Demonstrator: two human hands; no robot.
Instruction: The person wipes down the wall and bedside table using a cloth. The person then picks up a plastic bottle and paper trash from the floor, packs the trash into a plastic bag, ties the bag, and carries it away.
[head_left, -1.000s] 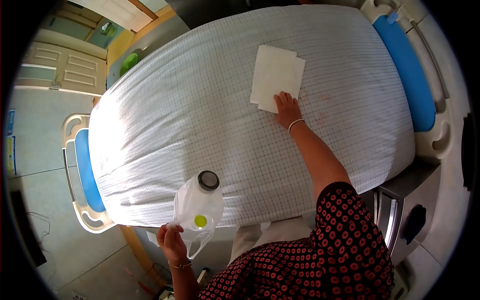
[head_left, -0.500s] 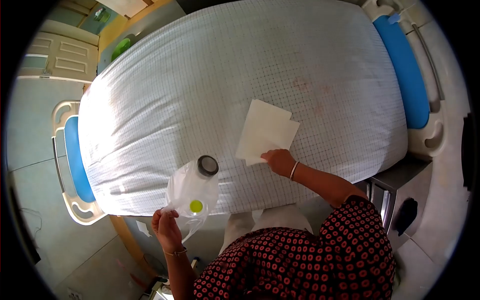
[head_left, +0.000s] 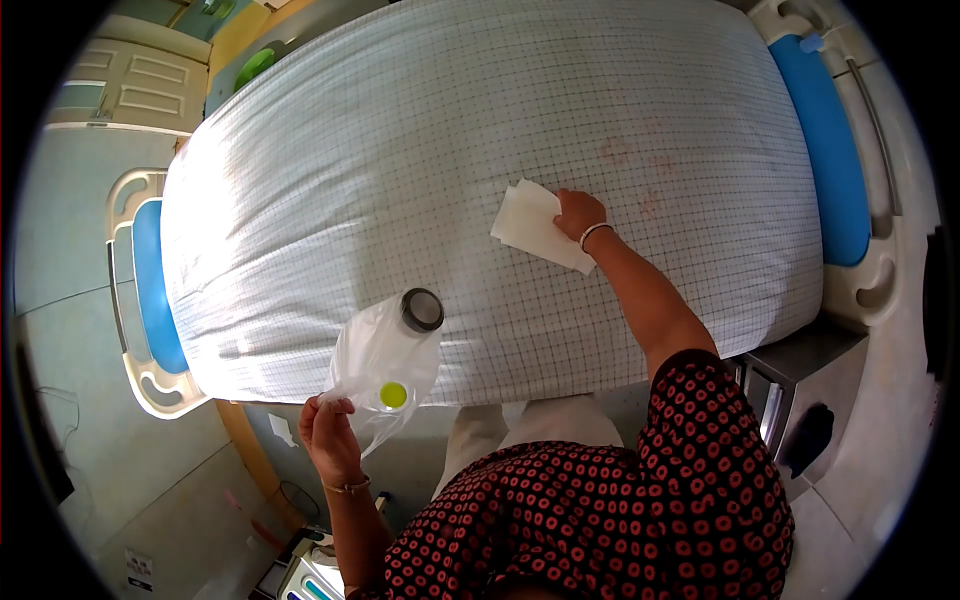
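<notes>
My left hand [head_left: 328,430] is closed on the gathered end of a clear plastic bag [head_left: 372,345] at the near edge of the bed. Inside or against the bag are a round grey-topped item with a dark rim [head_left: 422,310] and a yellow-green round cap [head_left: 393,395]; what they belong to is unclear. Over the middle of the bed, my right hand [head_left: 580,215] grips a few white paper sheets [head_left: 535,225] by their right side. Its fingertips are partly hidden behind the sheets.
A white checked sheet [head_left: 400,150] covers the bed, with faint reddish marks at its right. Blue-panelled bed ends [head_left: 822,150] stand at both sides. A metal cabinet [head_left: 800,370] is at the near right. A green item [head_left: 255,67] lies beyond the far left edge.
My right hand has moved away from my body, further over the bed, turning the paper sheets with it. My left hand keeps hold of the bag, nearly in place.
</notes>
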